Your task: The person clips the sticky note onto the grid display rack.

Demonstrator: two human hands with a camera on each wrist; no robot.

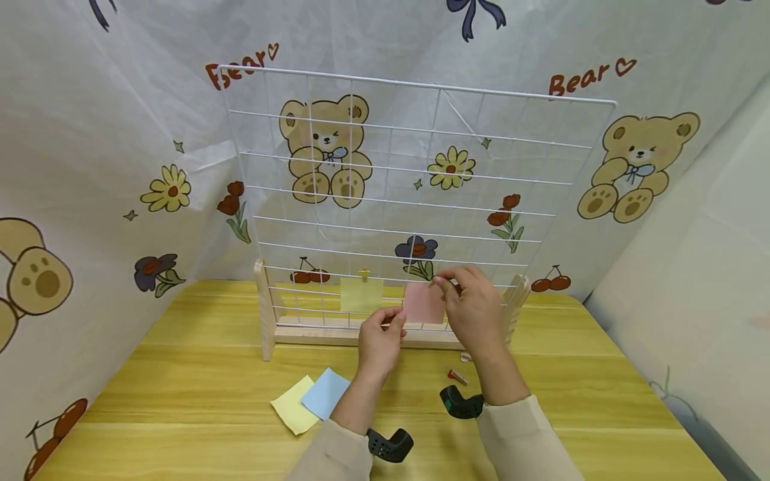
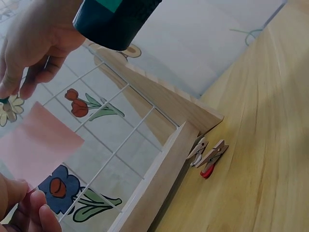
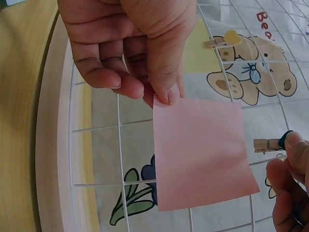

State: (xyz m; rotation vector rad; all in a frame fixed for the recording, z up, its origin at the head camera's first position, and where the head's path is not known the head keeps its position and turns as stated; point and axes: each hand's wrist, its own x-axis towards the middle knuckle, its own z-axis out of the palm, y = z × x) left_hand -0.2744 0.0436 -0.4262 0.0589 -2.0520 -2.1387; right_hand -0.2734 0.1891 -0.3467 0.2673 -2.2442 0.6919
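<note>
My left hand (image 1: pixel 379 341) pinches one corner of a pink paper note (image 3: pixel 203 150) between thumb and fingers. The square note stands in front of a white wire grid (image 1: pixel 391 81). In my right hand (image 1: pixel 479 310), thumb and fingers hold a small wooden clothespin (image 3: pixel 267 145) with a dark teal decoration. The right wrist view shows its wooden end pointing at the note's edge, a short gap away. Left of the pink note, a yellow note (image 1: pixel 359 296) hangs from the grid by a clothespin with a yellow heart (image 3: pixel 231 37).
The grid stands in a wooden base (image 1: pixel 325 335) on a wood-grain table. A pale yellow note (image 1: pixel 295 406) and a blue note (image 1: pixel 325 394) lie at front left. Near the base's right end lie a red-tipped clothespin (image 2: pixel 213 157) and a white-tipped one (image 2: pixel 197 152).
</note>
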